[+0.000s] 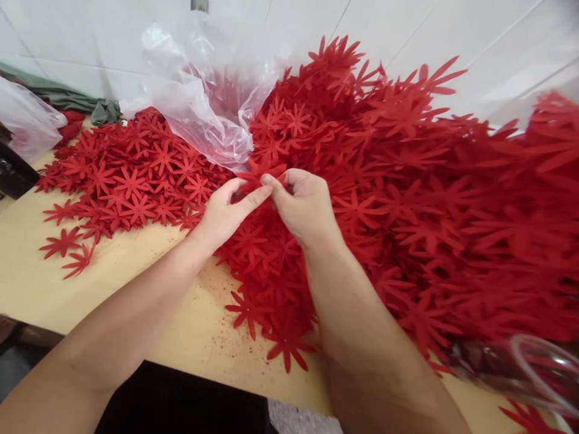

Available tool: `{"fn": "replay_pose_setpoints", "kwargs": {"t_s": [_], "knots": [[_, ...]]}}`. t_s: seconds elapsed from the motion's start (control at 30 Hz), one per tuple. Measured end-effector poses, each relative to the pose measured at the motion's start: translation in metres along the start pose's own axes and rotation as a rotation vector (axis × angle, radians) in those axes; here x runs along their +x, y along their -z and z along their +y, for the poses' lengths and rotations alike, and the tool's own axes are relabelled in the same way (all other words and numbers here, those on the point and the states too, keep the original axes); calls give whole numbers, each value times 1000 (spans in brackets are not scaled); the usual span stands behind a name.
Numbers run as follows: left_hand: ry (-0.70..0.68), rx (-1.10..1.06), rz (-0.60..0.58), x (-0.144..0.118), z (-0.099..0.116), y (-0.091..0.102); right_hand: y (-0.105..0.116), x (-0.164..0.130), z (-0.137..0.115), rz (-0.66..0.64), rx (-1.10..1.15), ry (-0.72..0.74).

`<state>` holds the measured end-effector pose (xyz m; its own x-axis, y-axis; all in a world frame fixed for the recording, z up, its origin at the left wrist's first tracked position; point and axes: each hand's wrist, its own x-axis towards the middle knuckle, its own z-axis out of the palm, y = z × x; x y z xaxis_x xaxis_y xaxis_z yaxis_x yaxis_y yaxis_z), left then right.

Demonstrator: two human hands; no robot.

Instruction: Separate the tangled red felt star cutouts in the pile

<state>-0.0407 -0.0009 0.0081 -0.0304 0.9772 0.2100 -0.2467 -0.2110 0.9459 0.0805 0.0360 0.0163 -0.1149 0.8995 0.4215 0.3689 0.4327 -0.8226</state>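
Between my hands is a red flower-shaped cutout (265, 167) with long narrow petals. My left hand (233, 208) grips its left side, thumb along the near edge. My right hand (305, 202) pinches it from the right, thumb and fingers together. The thumb tips of both hands almost meet at the cutout's near side, and my fingers cover part of it. Behind and to the right rises a big heap of similar red cutouts (420, 175). A lower pile of smaller red cutouts (131, 181) spreads to the left.
A clear plastic bag (199, 111) stands between the piles against the white tiled wall (407, 30). Another plastic bag (27, 117) and dark green cloth (67, 96) lie at far left. A clear plastic container (538, 361) is at lower right. Red specks dot the wooden table (149, 265).
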Motion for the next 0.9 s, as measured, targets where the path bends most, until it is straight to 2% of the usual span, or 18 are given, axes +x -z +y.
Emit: {"fn": "replay_pose_setpoints", "kwargs": {"t_s": [0.13,0.27,0.33,0.43,0.53,0.6,0.67,0.8,0.9], "knots": [[23,-73,112,2,-1,1,-4,-4,-9,-100,44,17],[140,-126,216,5,1,5,-1,-3,-11,-167,131,18],[182,-167,277,7,4,9,7,-1,-7,-114,118,27],[169,-191,330,10,5,16,26,5,1,37,40,8],[117,-135,310,12,4,16,43,9,1,179,-203,-26],[94,-88,264,11,3,12,46,8,-5,221,-310,-28],[96,-34,222,9,4,7,41,5,-15,157,-211,-17],[96,107,177,7,5,2,17,-4,-28,-74,106,3],[59,188,129,7,2,3,-1,-7,-26,-115,152,15]]}}
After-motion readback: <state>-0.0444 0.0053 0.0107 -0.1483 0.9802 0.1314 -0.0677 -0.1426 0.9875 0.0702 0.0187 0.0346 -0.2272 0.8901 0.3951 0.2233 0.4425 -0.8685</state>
